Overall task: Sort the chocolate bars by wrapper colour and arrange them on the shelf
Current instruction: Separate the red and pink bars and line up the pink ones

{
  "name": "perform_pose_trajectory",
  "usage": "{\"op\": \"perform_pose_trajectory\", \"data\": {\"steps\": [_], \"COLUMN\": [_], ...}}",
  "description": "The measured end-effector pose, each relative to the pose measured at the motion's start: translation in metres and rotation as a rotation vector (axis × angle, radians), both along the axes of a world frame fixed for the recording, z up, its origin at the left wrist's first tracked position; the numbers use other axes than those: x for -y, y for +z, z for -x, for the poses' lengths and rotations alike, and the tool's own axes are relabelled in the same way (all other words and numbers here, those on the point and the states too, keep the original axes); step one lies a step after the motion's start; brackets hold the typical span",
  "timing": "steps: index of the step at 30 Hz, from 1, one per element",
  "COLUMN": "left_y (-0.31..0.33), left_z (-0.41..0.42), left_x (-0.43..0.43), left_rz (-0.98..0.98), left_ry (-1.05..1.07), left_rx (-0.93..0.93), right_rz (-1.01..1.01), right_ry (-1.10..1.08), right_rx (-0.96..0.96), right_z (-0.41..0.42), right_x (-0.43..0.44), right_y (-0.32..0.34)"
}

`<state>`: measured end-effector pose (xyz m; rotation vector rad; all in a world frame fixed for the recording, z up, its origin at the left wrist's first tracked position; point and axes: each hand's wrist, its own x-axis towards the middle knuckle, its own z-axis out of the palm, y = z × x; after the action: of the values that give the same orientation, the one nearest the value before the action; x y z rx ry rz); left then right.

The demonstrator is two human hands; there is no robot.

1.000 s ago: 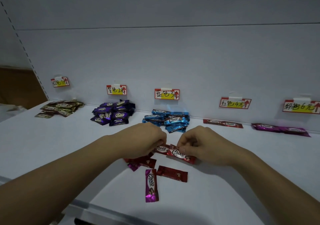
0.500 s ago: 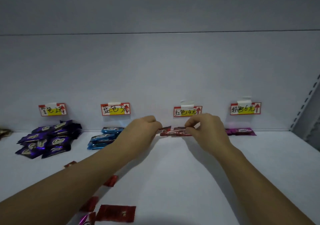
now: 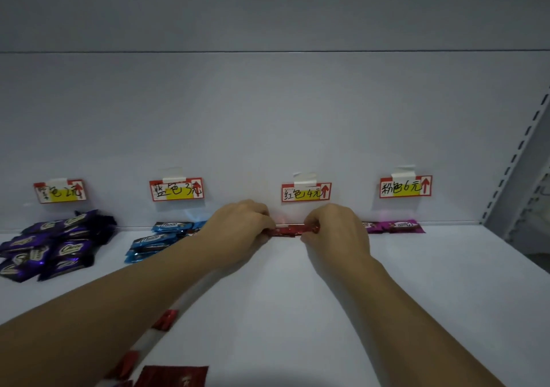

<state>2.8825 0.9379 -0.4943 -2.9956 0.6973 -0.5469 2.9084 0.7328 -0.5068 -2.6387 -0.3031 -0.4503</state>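
Red chocolate bars [image 3: 287, 231] lie in a row against the shelf's back wall under the red price tag [image 3: 306, 191]. My left hand [image 3: 241, 229] pinches the row's left end and my right hand [image 3: 333, 229] pinches its right end, both with curled fingers low on the shelf. Purple bars [image 3: 53, 246] are piled at the left, blue bars [image 3: 157, 239] sit beside my left wrist, and pink bars [image 3: 395, 226] lie to the right. Loose red bars [image 3: 174, 376] lie near the front edge under my left forearm.
The white shelf [image 3: 416, 297] has a back wall carrying the purple tag [image 3: 59, 191], blue tag [image 3: 177, 189] and pink tag [image 3: 405, 186]. A perforated shelf upright [image 3: 518, 160] rises at the right edge.
Both hands carried the red bars from the front of the shelf to the back wall and lowered them onto the row under the red tag. The view has shifted right.
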Motion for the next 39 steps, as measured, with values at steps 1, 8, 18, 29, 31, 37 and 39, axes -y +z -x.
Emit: {"op": "perform_pose_trajectory", "data": {"steps": [1,8,18,29,31,37,39], "left_y": [0.004,0.036,0.035,0.024,0.024,0.027,0.025], "left_z": [0.004,0.066,0.159,0.165,0.168,0.178,0.177], "left_x": [-0.002,-0.044,-0.095,-0.103,-0.109,-0.12,-0.117], "left_rz": [-0.012,-0.082,-0.161,-0.03,0.096,0.356,0.41], "left_ry": [0.009,0.052,0.203,0.23,0.207,0.217,0.235], "left_rx": [0.007,0.005,-0.448,-0.38,-0.411,-0.383,-0.318], "right_rz": [-0.007,0.062,0.083,0.152,0.147,0.196,0.183], "right_ry": [0.019,0.348,0.968,1.08,1.088,1.07,1.041], "right_rx": [0.011,0.058,-0.314,-0.431,-0.447,-0.27,-0.236], "right_z": [0.003,0.042,0.126,0.128,0.128,0.134,0.134], "right_x": [-0.001,-0.035,-0.087,-0.089,-0.088,-0.088,-0.089], "right_y": [0.0,0.01,0.024,0.023,0.024,0.022,0.021]}}
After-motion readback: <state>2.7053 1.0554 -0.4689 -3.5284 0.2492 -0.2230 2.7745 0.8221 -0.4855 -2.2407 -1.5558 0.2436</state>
